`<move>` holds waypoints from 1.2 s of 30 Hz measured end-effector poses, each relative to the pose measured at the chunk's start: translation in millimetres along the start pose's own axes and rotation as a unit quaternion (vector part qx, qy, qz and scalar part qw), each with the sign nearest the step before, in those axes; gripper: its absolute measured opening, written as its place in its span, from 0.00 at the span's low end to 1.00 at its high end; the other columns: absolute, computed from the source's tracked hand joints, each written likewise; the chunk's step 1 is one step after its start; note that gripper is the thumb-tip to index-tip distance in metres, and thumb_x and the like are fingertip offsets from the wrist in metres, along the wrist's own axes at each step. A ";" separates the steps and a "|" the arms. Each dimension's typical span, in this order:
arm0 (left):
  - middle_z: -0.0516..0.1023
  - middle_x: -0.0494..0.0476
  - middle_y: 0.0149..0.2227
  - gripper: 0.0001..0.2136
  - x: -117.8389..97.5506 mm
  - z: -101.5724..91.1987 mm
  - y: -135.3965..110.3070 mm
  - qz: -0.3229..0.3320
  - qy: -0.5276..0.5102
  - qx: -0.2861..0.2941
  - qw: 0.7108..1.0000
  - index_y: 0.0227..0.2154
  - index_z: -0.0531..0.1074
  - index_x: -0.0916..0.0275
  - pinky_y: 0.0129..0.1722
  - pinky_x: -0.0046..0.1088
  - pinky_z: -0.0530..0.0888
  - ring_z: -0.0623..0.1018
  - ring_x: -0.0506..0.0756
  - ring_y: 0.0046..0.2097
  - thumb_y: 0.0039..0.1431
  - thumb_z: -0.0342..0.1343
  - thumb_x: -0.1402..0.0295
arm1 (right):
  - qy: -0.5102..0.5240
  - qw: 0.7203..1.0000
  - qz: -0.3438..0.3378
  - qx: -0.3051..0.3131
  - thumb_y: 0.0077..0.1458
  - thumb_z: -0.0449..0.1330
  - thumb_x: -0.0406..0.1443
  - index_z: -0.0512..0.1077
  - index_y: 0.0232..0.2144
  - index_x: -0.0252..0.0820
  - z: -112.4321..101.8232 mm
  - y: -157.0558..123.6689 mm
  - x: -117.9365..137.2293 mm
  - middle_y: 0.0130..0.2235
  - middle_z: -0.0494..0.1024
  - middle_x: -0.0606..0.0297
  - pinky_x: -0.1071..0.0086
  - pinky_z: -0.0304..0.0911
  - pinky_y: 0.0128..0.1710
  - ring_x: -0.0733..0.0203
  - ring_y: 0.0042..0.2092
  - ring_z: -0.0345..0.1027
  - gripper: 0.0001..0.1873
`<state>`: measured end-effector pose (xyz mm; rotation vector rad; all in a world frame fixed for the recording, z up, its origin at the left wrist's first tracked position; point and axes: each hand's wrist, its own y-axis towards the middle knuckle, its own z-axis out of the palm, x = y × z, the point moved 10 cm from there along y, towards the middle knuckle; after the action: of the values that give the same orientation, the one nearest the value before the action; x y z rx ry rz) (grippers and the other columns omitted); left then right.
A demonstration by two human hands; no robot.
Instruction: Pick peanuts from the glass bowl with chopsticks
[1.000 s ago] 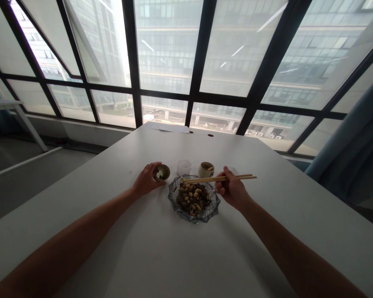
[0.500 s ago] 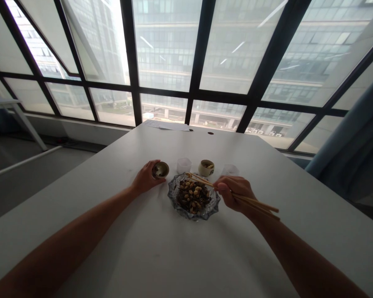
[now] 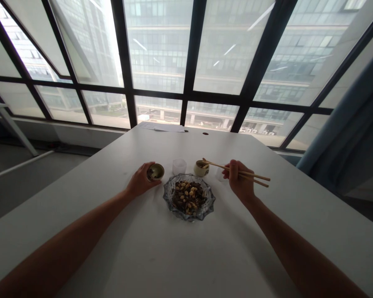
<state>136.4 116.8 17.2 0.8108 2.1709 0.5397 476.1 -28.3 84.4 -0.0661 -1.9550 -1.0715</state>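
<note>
A scalloped glass dish [image 3: 189, 198] of mixed nuts and dark seeds sits in the middle of the white table [image 3: 161, 256]. My left hand [image 3: 140, 182] is closed round a small dark-lined cup [image 3: 156, 171] left of the dish. My right hand [image 3: 240, 181] grips a pair of wooden chopsticks [image 3: 236, 172]. Their tips reach over a small pale cup [image 3: 201, 167] behind the dish, which holds a few light pieces. Whether the tips pinch anything is too small to see.
A clear plastic cup [image 3: 179, 166] stands between the two small cups, and another clear cup [image 3: 220, 174] is partly hidden by my right hand. Papers [image 3: 164, 127] lie at the table's far edge by the tall windows. A blue curtain [image 3: 357, 136] hangs at right.
My right hand has lifted from the dish's right rim and moved back. The chopstick tips have gone from over the dish to over the pale cup. My left hand has stayed on its cup.
</note>
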 end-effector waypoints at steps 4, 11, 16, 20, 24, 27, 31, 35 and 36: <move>0.73 0.64 0.54 0.33 -0.6 -0.2 0.0 0.000 0.003 0.001 1.000 0.54 0.64 0.60 0.55 0.45 0.72 0.74 0.63 0.54 0.46 0.66 0.55 | -0.044 0.998 -0.005 0.054 0.59 0.56 0.56 0.72 0.25 0.41 9.5 2.1 1.9 0.22 0.77 0.62 0.71 0.66 0.21 0.61 0.22 0.71 0.26; 0.74 0.64 0.53 0.33 -2.6 -1.5 -0.3 0.008 0.002 -0.005 1.000 0.54 0.65 0.61 0.54 0.44 0.72 0.75 0.63 0.53 0.46 0.66 0.54 | 0.057 0.998 0.014 0.002 0.59 0.54 0.58 0.74 0.26 0.40 -8.6 9.1 19.4 0.20 0.75 0.63 0.72 0.64 0.18 0.64 0.19 0.67 0.28; 0.74 0.65 0.53 0.34 -2.7 -1.8 -0.3 0.007 0.006 -0.006 1.000 0.54 0.65 0.61 0.54 0.44 0.72 0.75 0.64 0.54 0.46 0.66 0.53 | 0.104 0.983 0.065 0.139 0.53 0.56 0.62 0.72 0.18 0.40 19.1 1.8 34.4 0.13 0.71 0.64 0.74 0.54 0.11 0.67 0.13 0.60 0.33; 0.74 0.66 0.54 0.35 2.8 -1.4 0.4 -0.015 0.003 -0.010 1.000 0.54 0.65 0.62 0.54 0.44 0.73 0.75 0.64 0.53 0.44 0.66 0.52 | 0.094 0.965 0.071 0.235 0.53 0.57 0.62 0.73 0.19 0.39 36.3 -8.9 42.5 0.14 0.71 0.64 0.75 0.55 0.12 0.68 0.14 0.61 0.33; 0.77 0.66 0.50 0.39 18.5 -0.9 0.6 -0.087 -0.020 -0.006 0.996 0.55 0.65 0.64 0.50 0.41 0.75 0.78 0.64 0.50 0.43 0.65 0.48 | 0.082 0.954 0.050 0.285 0.55 0.56 0.61 0.73 0.21 0.38 43.0 -14.5 50.4 0.16 0.72 0.64 0.75 0.58 0.14 0.67 0.16 0.63 0.32; 0.78 0.65 0.48 0.40 24.9 -2.0 -0.4 -0.126 -0.028 -0.005 0.992 0.56 0.65 0.65 0.48 0.40 0.75 0.79 0.64 0.48 0.43 0.65 0.46 | 0.078 0.950 0.050 0.298 0.55 0.56 0.61 0.73 0.21 0.38 44.7 -15.8 51.0 0.15 0.72 0.63 0.75 0.57 0.14 0.67 0.16 0.62 0.32; 0.78 0.65 0.49 0.39 24.5 -3.9 -1.2 -0.139 -0.021 -0.003 0.990 0.56 0.65 0.64 0.49 0.40 0.75 0.79 0.64 0.48 0.44 0.63 0.45 | 0.061 0.972 0.056 0.221 0.55 0.55 0.62 0.72 0.18 0.39 29.2 -8.4 49.3 0.13 0.69 0.65 0.75 0.50 0.11 0.69 0.13 0.56 0.34; 0.79 0.66 0.48 0.39 25.7 -2.4 -1.9 -0.152 -0.023 0.006 0.988 0.57 0.64 0.65 0.49 0.40 0.74 0.79 0.64 0.48 0.45 0.62 0.45 | 0.050 0.982 0.051 0.173 0.55 0.56 0.61 0.72 0.18 0.39 18.2 -6.0 55.8 0.13 0.69 0.65 0.75 0.50 0.11 0.70 0.13 0.56 0.33; 0.79 0.66 0.48 0.39 26.0 -1.8 -2.0 -0.154 -0.023 0.008 0.988 0.57 0.64 0.65 0.49 0.40 0.74 0.79 0.64 0.48 0.46 0.62 0.45 | 0.054 0.980 0.057 0.182 0.54 0.55 0.61 0.72 0.18 0.39 20.5 -7.5 56.4 0.13 0.69 0.65 0.75 0.50 0.11 0.69 0.13 0.56 0.33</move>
<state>120.6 133.1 4.3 0.4764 2.2054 0.3416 424.7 -37.6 114.9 0.0791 -1.9931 -0.6181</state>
